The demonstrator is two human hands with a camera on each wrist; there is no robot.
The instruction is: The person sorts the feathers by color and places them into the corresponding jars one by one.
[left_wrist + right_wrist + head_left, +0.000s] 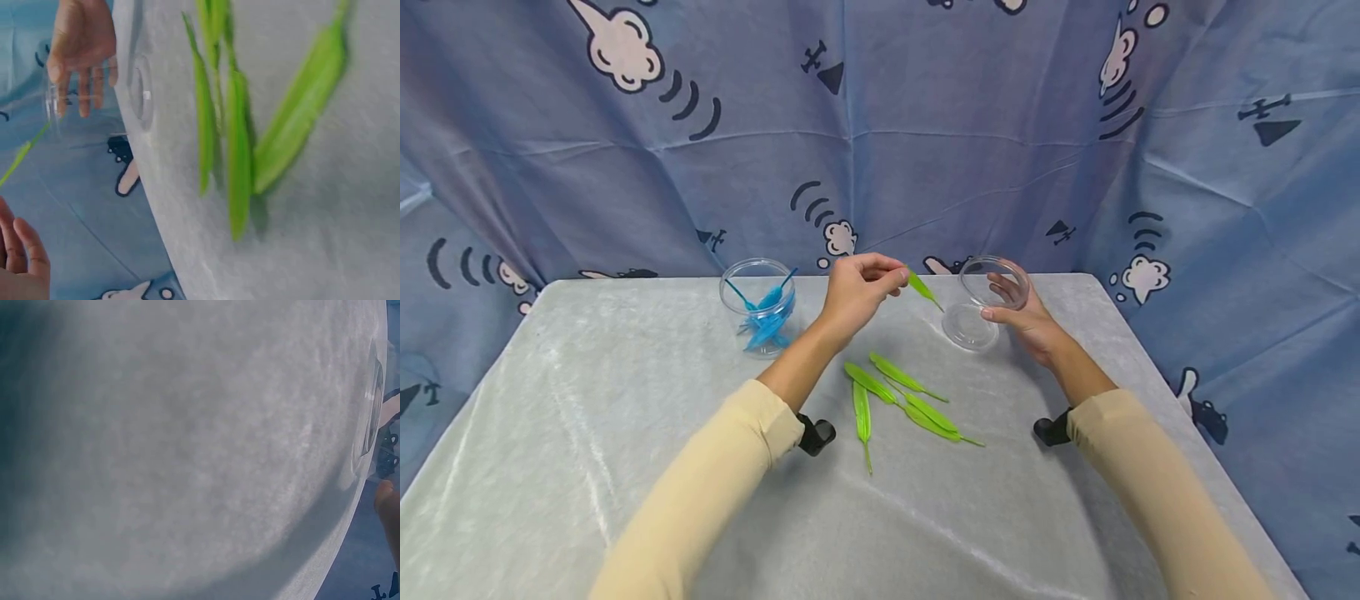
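My left hand (863, 290) reaches to the table's far middle, knuckles up, fingertips pinching a green feather (922, 288) that slants down rightward, near the clear jar (989, 283). My right hand (1036, 323) grips that jar, thumb on its near side. Loose green feathers (917, 400) lie nearer me.

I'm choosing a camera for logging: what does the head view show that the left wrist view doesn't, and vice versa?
Only head: a jar of blue feathers, beige sleeves, black wrist mounts.
Only left wrist: no extra object, just a closer look at the loose green feathers.
Both: those feathers, the left hand, its single green feather, the right hand holding a clear container, a clear lid.
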